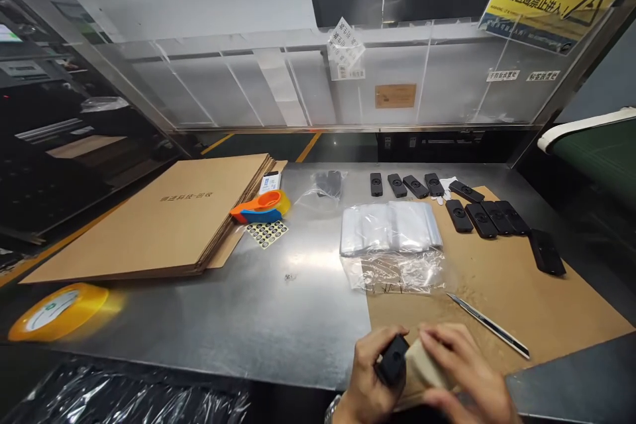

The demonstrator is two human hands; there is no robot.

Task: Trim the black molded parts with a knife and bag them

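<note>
At the table's front edge, my left hand [368, 377] is wrapped round a small black rectangular device [393, 363] with a round mark on its face. Close beside it, my right hand [474, 374] grips a beige piece [426, 366], cloth or paper; motion blur hides which. The beige piece reaches to the device's side, and I cannot tell whether they touch. Past my hands, several similar black devices [460, 215] lie in loose rows. A stack of clear plastic bags [390, 228] lies left of them. A utility knife [489, 324] rests on the brown cardboard sheet [541, 315].
Flattened cardboard boxes [149, 218] are stacked at the left. An orange and blue tape dispenser [261, 207] sits at their edge, by a sticker sheet [267, 233]. A yellow tape roll [59, 311] lies front left. A clear panel [298, 89] stands behind the metal table [238, 324].
</note>
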